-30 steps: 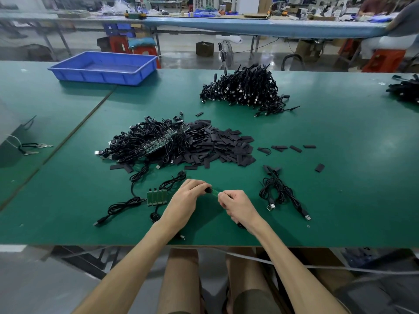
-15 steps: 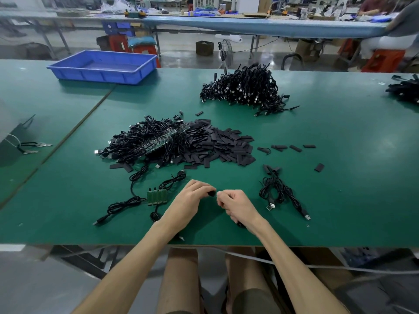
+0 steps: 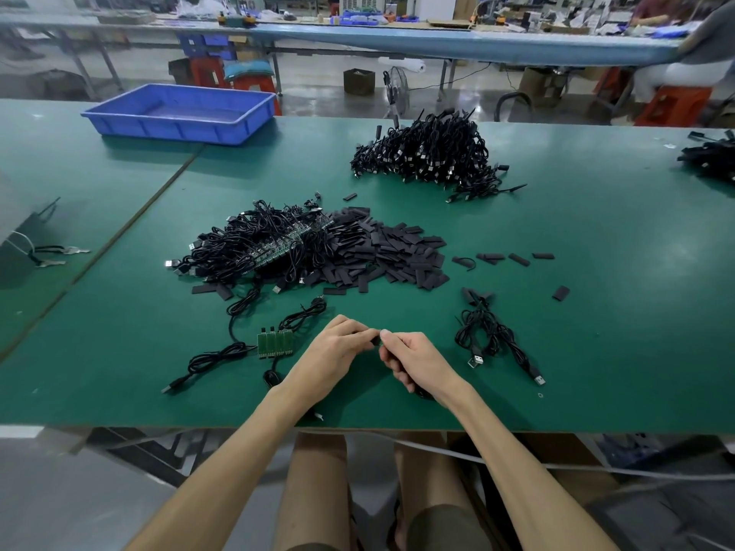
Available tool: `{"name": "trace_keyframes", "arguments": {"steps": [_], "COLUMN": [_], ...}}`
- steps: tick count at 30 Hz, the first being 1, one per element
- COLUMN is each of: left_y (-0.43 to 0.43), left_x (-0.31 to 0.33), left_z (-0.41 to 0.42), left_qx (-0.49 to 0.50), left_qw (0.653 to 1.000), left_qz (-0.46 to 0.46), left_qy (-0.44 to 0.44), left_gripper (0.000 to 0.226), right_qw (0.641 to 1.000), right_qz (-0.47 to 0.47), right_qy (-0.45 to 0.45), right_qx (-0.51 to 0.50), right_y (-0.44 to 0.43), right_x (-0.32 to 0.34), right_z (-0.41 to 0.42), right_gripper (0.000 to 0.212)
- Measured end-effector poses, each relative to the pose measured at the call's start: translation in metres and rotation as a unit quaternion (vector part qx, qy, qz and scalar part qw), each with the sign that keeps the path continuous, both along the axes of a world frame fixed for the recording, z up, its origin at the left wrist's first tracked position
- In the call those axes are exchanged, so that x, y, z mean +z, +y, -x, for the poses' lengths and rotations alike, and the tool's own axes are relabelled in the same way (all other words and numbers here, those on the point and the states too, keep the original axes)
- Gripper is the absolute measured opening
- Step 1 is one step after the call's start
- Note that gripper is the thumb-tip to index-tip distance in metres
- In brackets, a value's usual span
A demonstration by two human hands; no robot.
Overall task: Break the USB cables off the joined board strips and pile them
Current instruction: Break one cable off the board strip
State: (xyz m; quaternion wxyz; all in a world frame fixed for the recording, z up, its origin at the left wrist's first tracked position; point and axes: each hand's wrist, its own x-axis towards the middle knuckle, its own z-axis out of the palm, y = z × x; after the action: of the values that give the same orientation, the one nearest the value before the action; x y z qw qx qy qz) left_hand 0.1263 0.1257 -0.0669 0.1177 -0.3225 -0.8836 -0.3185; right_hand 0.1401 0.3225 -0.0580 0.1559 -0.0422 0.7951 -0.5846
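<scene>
My left hand [image 3: 336,353] and my right hand [image 3: 413,359] meet fingertip to fingertip over the near table edge, both pinching one small black cable end [image 3: 376,341] between them; its cable runs hidden under my right palm. Left of my hands lies a green joined board strip [image 3: 275,344] with black cables [image 3: 214,357] still attached. Right of my hands sits a small bunch of separated USB cables [image 3: 493,336]. A tangle of cables on board strips [image 3: 258,248] lies further back, beside a heap of flat black sleeves [image 3: 389,252]. A big pile of black cables [image 3: 429,153] is beyond.
An empty blue tray [image 3: 179,113] stands at the back left of the green table [image 3: 596,312]. Loose black sleeves [image 3: 517,258] are scattered to the right. More cables [image 3: 712,157] lie at the far right edge. Keys [image 3: 55,256] rest at the left.
The green board piece seen between my fingers a second ago is no longer visible. My hands have closed together until the fingertips touch over the black end.
</scene>
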Motion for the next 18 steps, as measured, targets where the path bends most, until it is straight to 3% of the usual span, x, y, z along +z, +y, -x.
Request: {"name": "trace_keyframes", "arguments": {"steps": [10,18], "left_y": [0.0039,0.0023], "left_x": [-0.001,0.0042], "left_z": [0.002,0.0096], "left_qx": [0.023,0.043], "left_qw": [0.999,0.977], "left_qz": [-0.005,-0.097], "left_qy": [-0.04,-0.183], "left_gripper": [0.021,0.017], "right_qw": [1.0,0.999], "right_qz": [-0.009,0.025], "right_qy": [-0.001,-0.014], "right_qx": [-0.012,-0.021], "right_y": [-0.0024,-0.0032], "right_x": [-0.0019,-0.0001], "right_z": [0.0003,0.0003], "right_gripper": [0.051,0.056]}}
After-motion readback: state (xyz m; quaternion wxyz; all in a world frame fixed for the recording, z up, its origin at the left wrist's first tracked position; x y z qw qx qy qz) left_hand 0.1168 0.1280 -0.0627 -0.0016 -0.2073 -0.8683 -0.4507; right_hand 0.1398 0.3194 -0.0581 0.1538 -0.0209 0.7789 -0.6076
